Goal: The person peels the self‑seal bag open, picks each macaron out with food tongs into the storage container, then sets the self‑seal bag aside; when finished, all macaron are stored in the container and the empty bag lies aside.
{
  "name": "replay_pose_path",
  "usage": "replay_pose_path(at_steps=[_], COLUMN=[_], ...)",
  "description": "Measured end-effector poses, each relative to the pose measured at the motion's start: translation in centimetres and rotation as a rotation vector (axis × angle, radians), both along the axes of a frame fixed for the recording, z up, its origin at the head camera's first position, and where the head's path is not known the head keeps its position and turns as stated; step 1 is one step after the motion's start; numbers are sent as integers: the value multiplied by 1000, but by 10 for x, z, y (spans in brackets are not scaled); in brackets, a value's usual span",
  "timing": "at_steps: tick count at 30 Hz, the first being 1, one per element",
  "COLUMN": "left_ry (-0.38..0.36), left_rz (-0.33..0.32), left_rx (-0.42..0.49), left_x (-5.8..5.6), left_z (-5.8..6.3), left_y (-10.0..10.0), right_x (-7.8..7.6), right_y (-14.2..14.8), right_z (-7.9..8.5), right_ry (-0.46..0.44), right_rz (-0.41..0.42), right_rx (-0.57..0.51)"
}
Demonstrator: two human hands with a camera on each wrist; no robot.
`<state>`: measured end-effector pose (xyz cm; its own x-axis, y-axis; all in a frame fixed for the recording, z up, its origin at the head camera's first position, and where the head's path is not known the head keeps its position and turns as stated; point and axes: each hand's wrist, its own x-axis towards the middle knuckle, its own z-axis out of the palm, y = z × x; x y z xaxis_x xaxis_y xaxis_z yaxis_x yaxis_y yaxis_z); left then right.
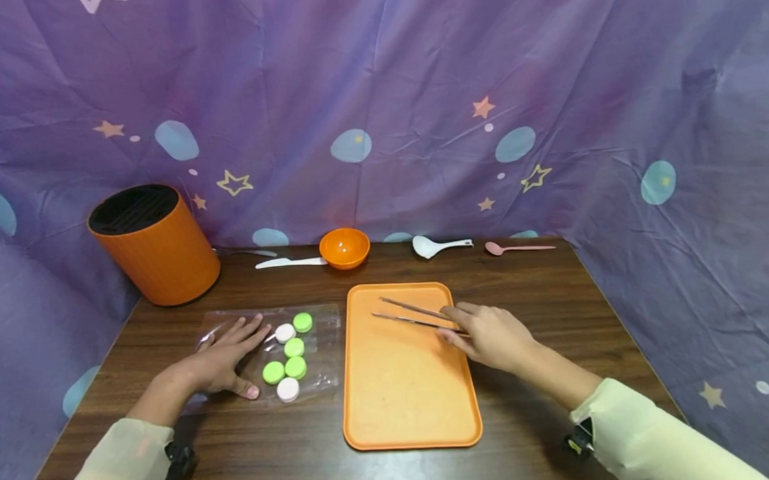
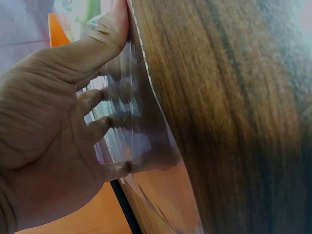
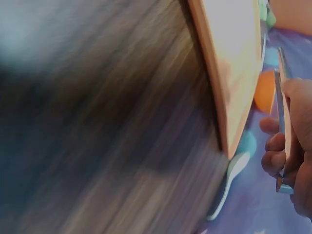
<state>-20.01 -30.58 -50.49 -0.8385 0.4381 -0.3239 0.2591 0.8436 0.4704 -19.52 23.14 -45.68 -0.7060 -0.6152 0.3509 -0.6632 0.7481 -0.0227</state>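
Note:
My right hand (image 1: pixel 492 335) holds a pair of metal tongs (image 1: pixel 412 306) over the upper part of the orange tray (image 1: pixel 409 401), their two arms spread apart. In the right wrist view the fingers (image 3: pixel 275 144) curl round the tongs (image 3: pixel 285 122) near their joined end. My left hand (image 1: pixel 220 366) rests with spread fingers on a clear plastic bag (image 1: pixel 327 341). Beside it on the bag lie several small round discs, bright green (image 1: pixel 302 322) and white (image 1: pixel 288 389). The left wrist view shows the fingertips (image 2: pixel 122 169) touching the clear plastic (image 2: pixel 156 151).
An orange knife block (image 1: pixel 162 255) stands at the back left. Along the back edge are a white knife (image 1: pixel 290 262), an orange bowl (image 1: pixel 344 248), a white ladle (image 1: pixel 429 247) and a pink spoon (image 1: pixel 518 249). A patterned purple cloth (image 1: pixel 380 127) hangs behind the wooden table (image 1: pixel 264 449).

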Motion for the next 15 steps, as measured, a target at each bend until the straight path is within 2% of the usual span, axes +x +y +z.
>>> replay_pose_path(at_steps=[7,15], left_ry=[-20,-11], left_rz=[4,-3], left_rx=[-15,-17], left_x=[-2,-2], left_z=[-3,-3], left_y=[-2,-2], right_x=[-15,-28], right_y=[-43,-81], right_z=[-2,-7], right_ry=[-12,-60], right_rz=[105,138], right_rx=[83,120])
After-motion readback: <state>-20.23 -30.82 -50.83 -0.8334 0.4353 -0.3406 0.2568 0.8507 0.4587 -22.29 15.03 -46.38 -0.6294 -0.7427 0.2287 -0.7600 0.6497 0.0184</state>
